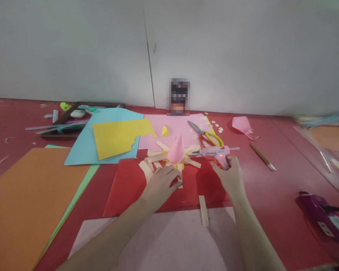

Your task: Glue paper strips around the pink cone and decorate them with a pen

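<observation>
A pink paper cone [176, 150] stands upright amid cream paper strips [192, 162] that spread outward, with yellow paper under its base. In front of the cone, my left hand [162, 182] has thumb and fingers curled at a short strip pointing toward me; the exact contact is partly hidden. My right hand [232, 173] is closed around the handle of a pink glue gun [214, 151], whose nozzle points left at the cone and whose small red light is lit. Under the cone lies a red sheet [124, 188].
Scissors [206, 134] lie behind the glue gun. Blue [79, 146] and yellow sheets [113, 137] cover the back left, beside a dark tray [59, 133]. A pencil-like stick [262, 156], folded pink paper [242, 124] and a purple power box [323, 214] are rightward. One loose strip [203, 210] lies in front.
</observation>
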### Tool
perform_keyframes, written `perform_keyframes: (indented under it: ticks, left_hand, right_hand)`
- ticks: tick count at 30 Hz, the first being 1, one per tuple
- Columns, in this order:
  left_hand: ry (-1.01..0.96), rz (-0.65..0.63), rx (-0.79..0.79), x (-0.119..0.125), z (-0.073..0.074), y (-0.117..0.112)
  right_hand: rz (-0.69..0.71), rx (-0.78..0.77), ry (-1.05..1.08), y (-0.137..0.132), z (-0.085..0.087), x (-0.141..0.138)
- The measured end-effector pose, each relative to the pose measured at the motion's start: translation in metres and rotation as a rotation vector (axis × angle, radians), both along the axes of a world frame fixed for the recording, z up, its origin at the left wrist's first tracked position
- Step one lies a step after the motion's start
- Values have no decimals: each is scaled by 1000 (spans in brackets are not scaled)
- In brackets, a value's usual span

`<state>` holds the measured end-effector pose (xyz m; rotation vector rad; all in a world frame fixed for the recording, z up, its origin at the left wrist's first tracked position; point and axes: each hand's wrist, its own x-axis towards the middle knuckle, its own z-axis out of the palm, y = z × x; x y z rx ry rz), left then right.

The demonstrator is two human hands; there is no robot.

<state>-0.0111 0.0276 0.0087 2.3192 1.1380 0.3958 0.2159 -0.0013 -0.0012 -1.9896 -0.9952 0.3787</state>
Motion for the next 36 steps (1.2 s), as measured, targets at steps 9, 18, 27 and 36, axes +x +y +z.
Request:
perform_keyframes:
  ticks: [9, 18, 27, 36]
  left_hand:
    - [7, 47, -29, 0, -3, 2]
    - [37, 135, -59, 2, -3, 2]
    - [39, 157, -54, 1, -6, 1]
    - [41, 168, -78, 3, -3, 1]
  right_hand:
    - [0, -3, 43, 1, -2, 0]
    - [11, 3, 38, 1, -4, 0]
    - [18, -16, 44, 2, -5, 0]
    - [26, -8, 49, 1, -2, -1]
